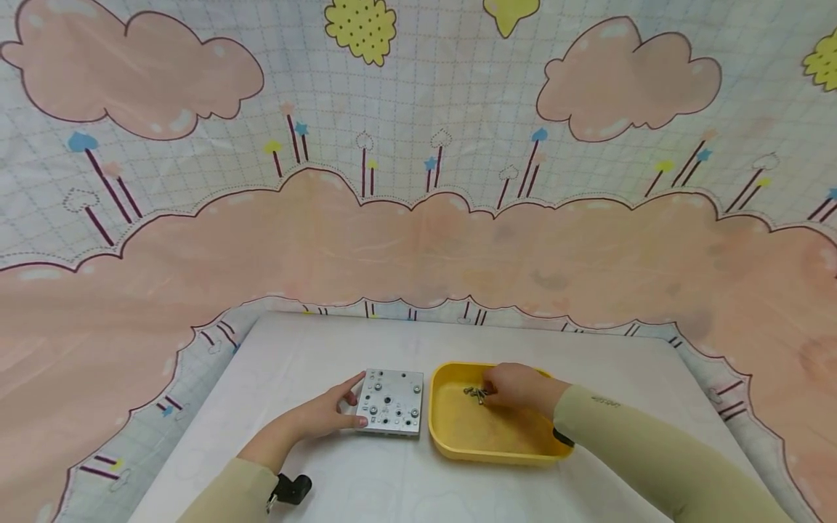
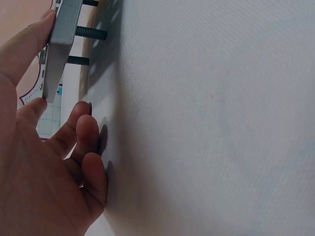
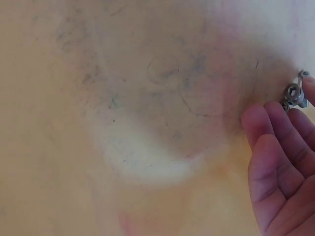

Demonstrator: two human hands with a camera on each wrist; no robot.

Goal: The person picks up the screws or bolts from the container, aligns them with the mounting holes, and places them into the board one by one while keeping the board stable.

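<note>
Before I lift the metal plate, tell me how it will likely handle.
The metal plate will probably be stiff, since it looks like a thick slab. It may feel heavy for its size, given its metallic look. Pushed, it might scrape or catch, as threaded bolts jut from its underside.

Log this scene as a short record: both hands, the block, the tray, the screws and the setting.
Left hand: the left hand holds the block's left side by thumb and finger
Block: silver metal block, holes and bolt heads on top, threaded shanks projecting beneath
Right hand: the right hand reaches into the tray, fingers at the screws; grip unclear
Tray: yellow tray, right of the block, apart from it
Screws: small metal screws bunched by the right fingers; count unclear
Setting: white table, cloud-print backdrop
</note>
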